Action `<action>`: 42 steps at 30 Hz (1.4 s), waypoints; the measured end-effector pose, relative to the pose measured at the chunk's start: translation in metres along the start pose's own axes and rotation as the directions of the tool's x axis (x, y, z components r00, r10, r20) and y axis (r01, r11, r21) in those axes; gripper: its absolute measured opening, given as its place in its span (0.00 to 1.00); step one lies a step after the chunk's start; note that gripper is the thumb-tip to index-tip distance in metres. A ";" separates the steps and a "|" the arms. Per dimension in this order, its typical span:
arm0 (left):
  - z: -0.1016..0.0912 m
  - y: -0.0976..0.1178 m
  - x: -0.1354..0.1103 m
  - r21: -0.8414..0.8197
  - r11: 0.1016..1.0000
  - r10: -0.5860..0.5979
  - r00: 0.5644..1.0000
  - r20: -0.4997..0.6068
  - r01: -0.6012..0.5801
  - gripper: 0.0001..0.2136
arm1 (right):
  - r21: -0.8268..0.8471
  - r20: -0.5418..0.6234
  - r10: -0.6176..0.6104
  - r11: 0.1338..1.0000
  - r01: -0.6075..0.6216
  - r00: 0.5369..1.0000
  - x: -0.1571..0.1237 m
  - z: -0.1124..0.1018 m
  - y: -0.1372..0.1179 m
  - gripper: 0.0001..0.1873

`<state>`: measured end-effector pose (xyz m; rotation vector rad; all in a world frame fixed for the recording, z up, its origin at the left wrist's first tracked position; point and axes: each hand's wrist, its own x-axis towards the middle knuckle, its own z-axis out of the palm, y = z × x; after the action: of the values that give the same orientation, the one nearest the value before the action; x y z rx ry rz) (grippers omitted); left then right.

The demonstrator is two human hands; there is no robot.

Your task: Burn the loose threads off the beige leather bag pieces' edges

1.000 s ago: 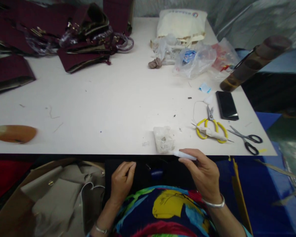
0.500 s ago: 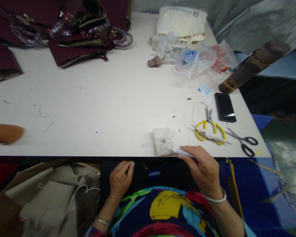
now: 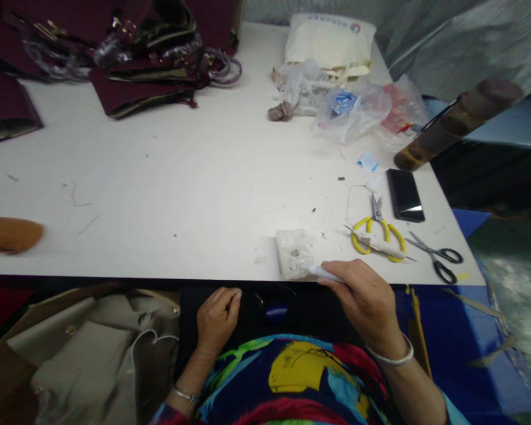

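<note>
My right hand point(image 3: 365, 301) is closed around a white, pen-like tool point(image 3: 330, 274) at the table's front edge. The tool's tip meets the near right corner of a small whitish, wrapped-looking pad point(image 3: 293, 254) with a grey spot on it. Over my lap, just short of the edge, my left hand point(image 3: 219, 319) is curled into a loose fist; nothing shows sticking out of it. Right of the pad lie yellow-handled scissors point(image 3: 377, 227), with a white-wrapped, thin pointed tool point(image 3: 383, 243) across their handles. Black-handled scissors point(image 3: 438, 255) are beside them.
A phone point(image 3: 406, 196) and a dark bottle point(image 3: 458, 124) stand along the right edge. Plastic bags point(image 3: 354, 112) and a cream cloth bag point(image 3: 330, 44) sit behind. Maroon bags point(image 3: 137, 88) crowd the back left; an orange-brown object point(image 3: 11, 235) lies front left. Beige bags point(image 3: 84, 354) hang below.
The view has shifted slightly, so the table things appear a little further right. My right hand keeps hold of the white tool at the pad. My left hand looks unchanged.
</note>
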<state>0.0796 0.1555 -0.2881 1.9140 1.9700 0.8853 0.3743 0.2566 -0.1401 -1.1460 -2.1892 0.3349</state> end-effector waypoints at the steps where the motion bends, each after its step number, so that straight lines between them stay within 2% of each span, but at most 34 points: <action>1: 0.000 0.000 0.000 0.001 1.000 0.000 1.000 0.000 0.000 0.09 | -0.010 0.005 -0.018 1.000 0.018 1.000 0.002 -0.001 -0.001 0.10; 10: 0.001 0.000 -0.001 -0.004 1.000 0.000 1.000 -0.004 0.000 0.09 | -0.067 0.056 -0.115 0.991 0.119 0.992 0.012 -0.011 -0.005 0.08; 42: 0.000 0.000 -0.001 -0.010 1.000 -0.006 1.000 -0.003 0.006 0.09 | -0.106 0.047 -0.094 0.989 0.099 0.994 0.012 -0.010 -0.008 0.06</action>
<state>0.0798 0.1543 -0.2886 1.9010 1.9685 0.8960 0.3710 0.2611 -0.1234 -1.0942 -2.3147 0.2022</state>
